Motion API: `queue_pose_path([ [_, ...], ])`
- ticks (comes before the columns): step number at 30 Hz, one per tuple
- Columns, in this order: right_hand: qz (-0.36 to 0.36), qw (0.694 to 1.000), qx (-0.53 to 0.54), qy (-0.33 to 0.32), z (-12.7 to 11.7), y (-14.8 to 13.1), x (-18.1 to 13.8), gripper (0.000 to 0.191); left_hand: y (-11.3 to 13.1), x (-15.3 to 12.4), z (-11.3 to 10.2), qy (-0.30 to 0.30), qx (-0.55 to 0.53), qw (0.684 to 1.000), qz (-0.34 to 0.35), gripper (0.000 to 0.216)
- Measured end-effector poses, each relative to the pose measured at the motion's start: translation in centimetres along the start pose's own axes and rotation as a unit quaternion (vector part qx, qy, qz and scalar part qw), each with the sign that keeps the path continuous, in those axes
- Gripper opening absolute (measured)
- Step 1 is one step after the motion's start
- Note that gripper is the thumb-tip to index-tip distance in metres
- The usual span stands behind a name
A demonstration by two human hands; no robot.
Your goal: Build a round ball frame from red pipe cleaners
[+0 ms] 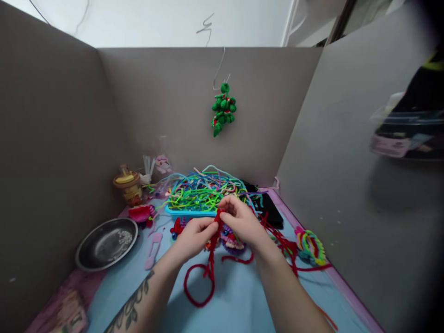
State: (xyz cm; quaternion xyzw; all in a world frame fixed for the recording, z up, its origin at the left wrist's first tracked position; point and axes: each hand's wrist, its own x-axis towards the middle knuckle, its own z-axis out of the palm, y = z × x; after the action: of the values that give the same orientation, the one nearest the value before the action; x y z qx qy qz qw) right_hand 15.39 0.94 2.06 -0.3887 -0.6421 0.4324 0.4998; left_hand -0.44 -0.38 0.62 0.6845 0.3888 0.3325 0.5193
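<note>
Both hands meet over the blue table mat [239,296]. My left hand [192,238] pinches a red pipe cleaner [204,277] partway up its twisted stem. My right hand [241,219] grips the upper end of that same red pipe cleaner, fingers closed. Below the hands the red pipe cleaner hangs down into a loop lying on the mat. A small multicoloured pipe-cleaner figure [231,241] lies just under my right hand.
A blue tray [185,212] heaped with green, blue and orange pipe cleaners stands behind the hands. A metal bowl [106,243] sits at left, a yellow-lidded jar [127,186] beyond it. Loose red pipe cleaners [287,247] and a coiled rainbow piece [310,245] lie right. A green figure [224,108] hangs on the back panel.
</note>
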Motion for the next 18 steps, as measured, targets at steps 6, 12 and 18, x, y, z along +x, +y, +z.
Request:
queue_pose_path([
  [6, 0.005, 1.0, -0.009, -0.016, -0.25, 0.15, -0.01, 0.018, -0.16, 0.18, -0.1, 0.036, 0.066, 0.997, 0.009, 0.032],
  [12, 0.002, 1.0, -0.019, -0.024, -0.38, -0.03, -0.05, 0.019, 0.37, 0.18, -0.33, 0.085, 0.081, 0.993, 0.018, 0.027],
  [18, -0.008, 0.998, -0.032, -0.055, 0.13, 0.2, -0.27, 0.019, 0.44, 0.1, 0.11, 0.101, -0.031, 0.994, 0.004, 0.017],
])
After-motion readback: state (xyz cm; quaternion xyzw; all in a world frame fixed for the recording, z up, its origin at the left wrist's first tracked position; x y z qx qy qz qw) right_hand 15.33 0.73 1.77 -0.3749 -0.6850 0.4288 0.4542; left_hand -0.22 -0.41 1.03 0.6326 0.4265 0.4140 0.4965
